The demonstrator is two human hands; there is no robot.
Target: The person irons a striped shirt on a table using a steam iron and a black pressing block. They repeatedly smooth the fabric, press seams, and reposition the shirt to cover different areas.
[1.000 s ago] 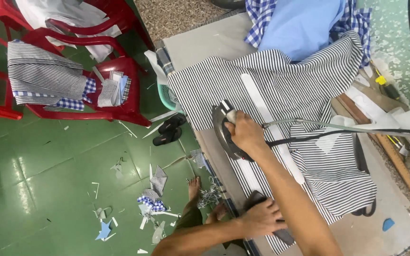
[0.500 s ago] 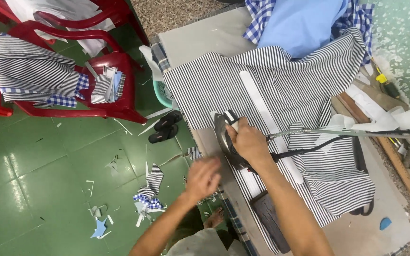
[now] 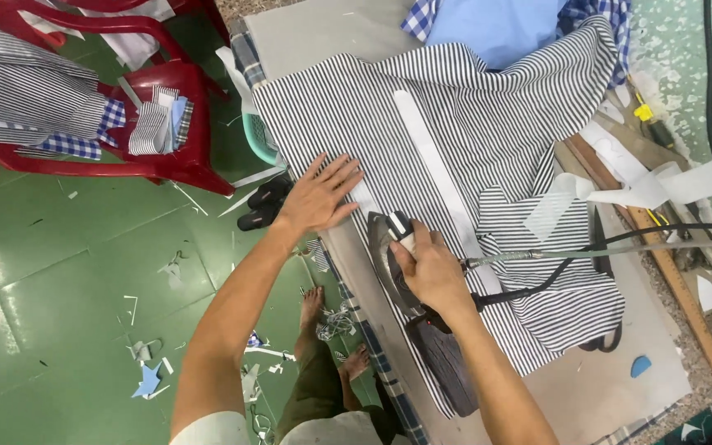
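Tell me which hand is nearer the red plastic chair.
Left. The left hand lies flat on the striped fabric, toward the red plastic chair; the right hand grips the iron, farther away.

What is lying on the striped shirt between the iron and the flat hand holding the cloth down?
Nothing visible. Only bare striped shirt lies between the iron, gripped by the right hand, and the left hand pressed flat beside it.

No packages, labels, signs or screens are showing anywhere around the ironing table (image 3: pixel 306 33); only cloth and paper scraps are lying on and beside it.
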